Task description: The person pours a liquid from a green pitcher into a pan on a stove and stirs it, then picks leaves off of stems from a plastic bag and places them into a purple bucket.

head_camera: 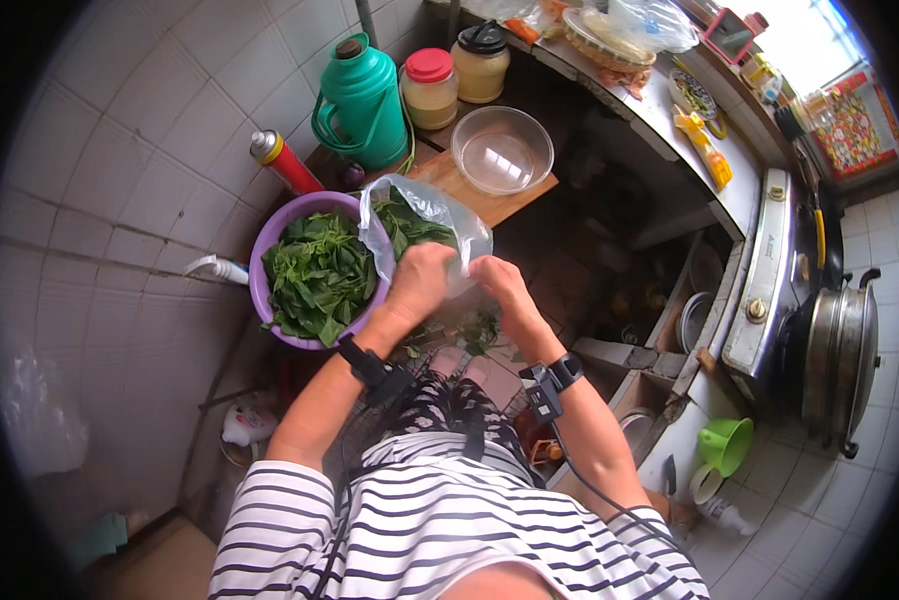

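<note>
A clear plastic bag (468, 225) with leafy greens (404, 223) inside hangs in front of me, beside a purple basin (382, 296). My right hand (500, 276) pinches the bag's right edge. My left hand (425, 276) is at the near side of the bag's mouth, over the greens; its fingertips are hidden, so its hold is unclear. The basin is heaped with picked green leaves (318, 270). Behind the bag, a clear round plastic bowl (502, 150) stands on a wooden board (449, 180).
A green thermos flask (363, 105), a red spray can (288, 161) and two lidded jars (429, 86) stand behind the basin. A tiled wall rises at left. The counter and a gas stove (757, 277) line the right. Some greens (476, 334) lie low, near my feet.
</note>
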The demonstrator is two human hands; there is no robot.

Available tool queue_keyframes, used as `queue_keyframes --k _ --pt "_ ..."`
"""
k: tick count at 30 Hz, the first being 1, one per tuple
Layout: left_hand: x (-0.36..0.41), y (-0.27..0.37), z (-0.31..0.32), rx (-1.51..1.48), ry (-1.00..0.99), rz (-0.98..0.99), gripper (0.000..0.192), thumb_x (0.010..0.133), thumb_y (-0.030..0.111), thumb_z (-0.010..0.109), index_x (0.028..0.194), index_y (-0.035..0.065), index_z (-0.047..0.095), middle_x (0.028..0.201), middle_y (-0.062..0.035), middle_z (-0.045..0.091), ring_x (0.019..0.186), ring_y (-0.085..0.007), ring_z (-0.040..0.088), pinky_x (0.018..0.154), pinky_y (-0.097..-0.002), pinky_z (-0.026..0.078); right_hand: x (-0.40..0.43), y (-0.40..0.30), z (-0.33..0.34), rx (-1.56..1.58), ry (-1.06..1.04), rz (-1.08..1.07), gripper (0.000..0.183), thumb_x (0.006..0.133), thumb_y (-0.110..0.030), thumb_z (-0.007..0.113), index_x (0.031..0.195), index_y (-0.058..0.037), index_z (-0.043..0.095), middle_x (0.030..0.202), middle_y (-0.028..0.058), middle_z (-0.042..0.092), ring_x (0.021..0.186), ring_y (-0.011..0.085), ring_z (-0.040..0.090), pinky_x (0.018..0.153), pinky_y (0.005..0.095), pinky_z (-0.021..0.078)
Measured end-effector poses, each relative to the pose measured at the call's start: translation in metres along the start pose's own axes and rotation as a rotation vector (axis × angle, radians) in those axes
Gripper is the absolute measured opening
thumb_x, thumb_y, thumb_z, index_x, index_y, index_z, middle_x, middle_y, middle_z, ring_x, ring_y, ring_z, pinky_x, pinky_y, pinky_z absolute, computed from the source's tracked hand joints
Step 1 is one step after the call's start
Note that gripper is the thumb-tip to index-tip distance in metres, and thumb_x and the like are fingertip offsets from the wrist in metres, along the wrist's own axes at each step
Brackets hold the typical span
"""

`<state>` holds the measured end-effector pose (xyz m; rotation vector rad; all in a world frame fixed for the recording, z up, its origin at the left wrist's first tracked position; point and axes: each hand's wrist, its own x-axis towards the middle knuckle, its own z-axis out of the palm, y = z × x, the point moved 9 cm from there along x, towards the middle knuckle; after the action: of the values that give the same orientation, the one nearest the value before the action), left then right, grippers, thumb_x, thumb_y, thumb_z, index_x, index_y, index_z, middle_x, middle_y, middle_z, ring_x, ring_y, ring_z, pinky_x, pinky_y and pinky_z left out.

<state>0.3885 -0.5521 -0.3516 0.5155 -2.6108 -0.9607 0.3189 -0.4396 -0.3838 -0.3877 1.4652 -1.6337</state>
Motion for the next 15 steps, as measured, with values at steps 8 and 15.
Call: queue_keyframes --k 8,15 --pt "0.029 -0.170 0.030 0.158 -0.024 -0.441 0.027 0.082 0.006 0.053 0.107 0.0048 0.065 0.107 -0.0244 0.062 0.105 -0.0402 0.056 0.090 -0.0449 0.046 0.006 0.013 0.000 0.181 -0.083 0.140 0.026 0.088 -0.035 0.050 0.090 -0.0112 0.061 0.094 -0.0008 0.065 0.087 0.0089 0.054 0.079 0.0245 0.0372" --pt "0.053 -0.202 0.069 0.638 -0.235 -0.326 0.020 0.085 0.009 0.051 0.096 0.0094 0.069 0.101 -0.0195 0.065 0.093 -0.0333 0.063 0.077 -0.0429 0.052 0.009 0.009 -0.005 0.127 -0.056 0.190 0.026 0.089 -0.035 0.049 0.091 -0.0124 0.060 0.097 0.0005 0.067 0.092 0.0106 0.058 0.083 0.0255 0.0380"
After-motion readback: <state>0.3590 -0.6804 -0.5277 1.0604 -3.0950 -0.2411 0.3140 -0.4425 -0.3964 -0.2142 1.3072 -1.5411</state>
